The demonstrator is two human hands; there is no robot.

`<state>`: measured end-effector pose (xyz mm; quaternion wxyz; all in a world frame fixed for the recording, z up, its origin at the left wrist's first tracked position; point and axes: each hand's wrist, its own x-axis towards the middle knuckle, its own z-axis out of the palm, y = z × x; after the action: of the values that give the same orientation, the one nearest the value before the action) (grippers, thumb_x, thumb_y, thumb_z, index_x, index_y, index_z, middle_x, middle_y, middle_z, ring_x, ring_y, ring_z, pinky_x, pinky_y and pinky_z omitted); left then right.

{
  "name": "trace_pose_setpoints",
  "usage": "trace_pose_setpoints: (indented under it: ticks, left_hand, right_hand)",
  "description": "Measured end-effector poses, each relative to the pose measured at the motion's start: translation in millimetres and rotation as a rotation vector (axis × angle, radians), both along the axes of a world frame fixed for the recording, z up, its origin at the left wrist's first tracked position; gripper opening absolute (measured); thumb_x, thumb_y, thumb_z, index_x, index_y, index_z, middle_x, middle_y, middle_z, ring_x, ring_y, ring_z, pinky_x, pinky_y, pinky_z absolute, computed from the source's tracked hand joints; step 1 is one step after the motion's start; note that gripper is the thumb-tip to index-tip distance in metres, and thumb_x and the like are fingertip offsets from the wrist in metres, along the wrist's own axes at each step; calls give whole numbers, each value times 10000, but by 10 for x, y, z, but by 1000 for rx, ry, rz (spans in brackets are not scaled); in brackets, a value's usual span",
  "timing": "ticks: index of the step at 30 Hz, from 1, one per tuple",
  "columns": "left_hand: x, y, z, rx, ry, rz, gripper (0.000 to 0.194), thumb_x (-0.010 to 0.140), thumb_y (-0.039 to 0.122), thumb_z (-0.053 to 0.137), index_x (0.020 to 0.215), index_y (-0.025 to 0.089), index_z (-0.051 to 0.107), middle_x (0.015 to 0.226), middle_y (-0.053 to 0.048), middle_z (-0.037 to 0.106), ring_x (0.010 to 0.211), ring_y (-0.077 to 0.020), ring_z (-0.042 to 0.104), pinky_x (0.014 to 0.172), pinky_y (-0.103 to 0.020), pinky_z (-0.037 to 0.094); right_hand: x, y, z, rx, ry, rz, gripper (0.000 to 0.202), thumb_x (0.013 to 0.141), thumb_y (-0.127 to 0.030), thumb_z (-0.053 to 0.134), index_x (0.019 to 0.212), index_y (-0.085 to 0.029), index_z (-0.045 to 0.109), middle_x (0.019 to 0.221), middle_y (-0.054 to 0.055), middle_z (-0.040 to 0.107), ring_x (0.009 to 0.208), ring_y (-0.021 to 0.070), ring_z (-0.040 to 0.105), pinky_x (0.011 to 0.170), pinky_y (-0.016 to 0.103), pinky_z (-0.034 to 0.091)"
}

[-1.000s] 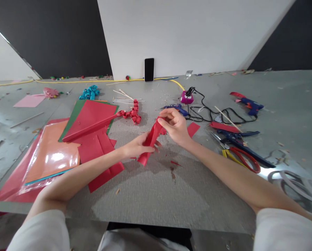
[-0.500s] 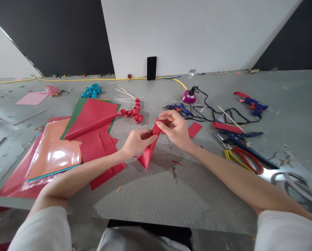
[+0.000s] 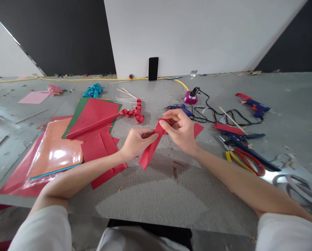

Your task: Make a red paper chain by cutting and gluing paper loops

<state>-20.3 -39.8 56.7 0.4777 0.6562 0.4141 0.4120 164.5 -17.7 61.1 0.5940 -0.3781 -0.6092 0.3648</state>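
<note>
Between both hands, over the middle of the table, is a red paper strip (image 3: 150, 153). My left hand (image 3: 138, 141) pinches it about halfway along, thumb on top. At its upper end, my right hand (image 3: 180, 129) grips the strip between thumb and fingers, where the paper looks folded over. The strip's lower end hangs free, slanting down to the left. Behind the hands lies a chain of folded red paper (image 3: 137, 113). A short red paper piece (image 3: 198, 129) rests just right of my right hand, partly hidden by it.
Red sheets (image 3: 103, 150) and a plastic-wrapped orange paper pack (image 3: 56, 150) lie left. A blue glue gun (image 3: 180, 108) is behind my right hand; another glue gun (image 3: 258, 107), scissors (image 3: 250, 162) and black cable (image 3: 208, 116) are right. A phone (image 3: 153, 69) leans on the wall.
The red strip has turned so its broad face shows more, and its lower end looks flatter. Both hands keep their grip, the right one slightly farther right.
</note>
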Motion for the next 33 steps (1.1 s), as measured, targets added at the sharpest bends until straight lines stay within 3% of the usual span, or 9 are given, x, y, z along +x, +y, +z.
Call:
trace_pose_setpoints:
  ticks: [9,18,30,33]
  left_hand:
    - [13,-17,41,18,9,43,319,908,445,733,815,144,778,716,-13,663,619,-98,512,555,-240,357]
    - [-1,-15,34,-14,7,54,348,894,480,744,781,151,758,678,-19,648,626,-119,525,523,-235,363]
    - [-4,-21,65,3,10,0,435,931,499,662,662,157,658,609,22,511,575,-88,397,519,-237,275]
    - [-10,-11,61,24,2,3,380,933,469,657,726,156,713,639,15,554,591,-94,426,537,-236,309]
  right_hand:
    - [-25,-28,-44,28,-18,-9,314,872,-467,822,1030,-268,638,957,26,715,885,183,709,802,347,595]
    - [-16,-24,-50,18,-32,-9,332,868,-484,821,1036,-265,637,953,30,716,889,189,710,791,352,599]
    - [-14,-29,-43,-25,7,14,346,843,-482,844,1027,-268,645,943,27,709,859,182,693,745,334,586]
    - [1,2,-59,-44,37,75,347,843,-480,845,1050,-270,663,972,32,706,873,173,673,743,317,568]
